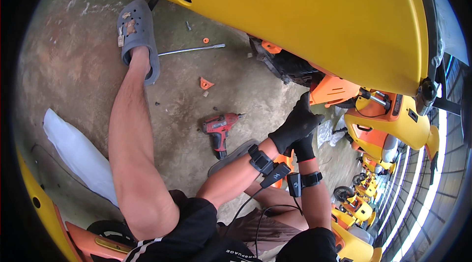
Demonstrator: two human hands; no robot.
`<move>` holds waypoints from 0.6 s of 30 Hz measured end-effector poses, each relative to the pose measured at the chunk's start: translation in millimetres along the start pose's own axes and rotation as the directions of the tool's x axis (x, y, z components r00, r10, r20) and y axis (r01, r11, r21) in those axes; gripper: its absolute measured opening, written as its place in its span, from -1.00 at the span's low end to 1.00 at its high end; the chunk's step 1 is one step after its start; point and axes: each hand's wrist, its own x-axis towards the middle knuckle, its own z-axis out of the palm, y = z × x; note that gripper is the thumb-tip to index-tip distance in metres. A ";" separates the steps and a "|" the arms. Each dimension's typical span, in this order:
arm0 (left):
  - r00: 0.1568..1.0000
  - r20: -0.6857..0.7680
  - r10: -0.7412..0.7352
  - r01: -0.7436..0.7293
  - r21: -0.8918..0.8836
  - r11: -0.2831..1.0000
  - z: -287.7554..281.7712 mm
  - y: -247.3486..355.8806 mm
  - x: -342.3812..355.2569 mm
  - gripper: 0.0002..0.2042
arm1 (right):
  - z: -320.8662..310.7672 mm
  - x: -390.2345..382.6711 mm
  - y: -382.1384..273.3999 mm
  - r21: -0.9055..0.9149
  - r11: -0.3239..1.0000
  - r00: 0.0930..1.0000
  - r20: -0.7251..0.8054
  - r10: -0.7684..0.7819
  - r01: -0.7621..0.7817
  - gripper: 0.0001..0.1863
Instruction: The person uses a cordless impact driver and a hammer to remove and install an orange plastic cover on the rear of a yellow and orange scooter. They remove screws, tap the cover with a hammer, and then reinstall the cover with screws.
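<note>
Both my hands wear black gloves and are close together beside the yellow scooter's (339,21) orange front fender (334,91). My left hand (296,127) has its fingers curled in, and one digit points up along the fender's edge; what they close on, if anything, is hidden. Behind and below it is my right hand (305,149), largely covered by the left, so its fingers do not show. An orange piece (288,160) shows partly beneath the hands; I cannot tell whether either hand touches it. The scooter's dark wheel (290,65) lies beyond.
A red and black cordless driver (221,127) lies on the concrete floor. Near my outstretched leg are a metal rod (191,49), an orange bracket (206,83) and a small orange ring (205,40). More yellow scooters (388,122) stand to the right. White sheeting (78,154) lies left.
</note>
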 end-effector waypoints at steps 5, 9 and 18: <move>0.999 0.036 -0.037 0.043 -0.166 0.985 -1.1 1.5 0.2 -0.37 | -19.3 2.0 -17.7 0.147 0.988 0.997 0.068 0.044 -0.053 -0.46; 0.998 0.025 -0.058 0.059 -0.039 0.997 -0.7 1.2 2.1 -0.26 | -11.6 -2.0 -12.9 0.114 0.979 0.986 0.034 0.163 -0.166 -0.45; 0.977 -0.052 0.208 -0.185 0.284 0.941 -8.0 -27.7 13.5 -0.37 | -12.7 -6.0 -40.7 0.204 0.932 0.950 0.158 0.271 -0.300 -0.68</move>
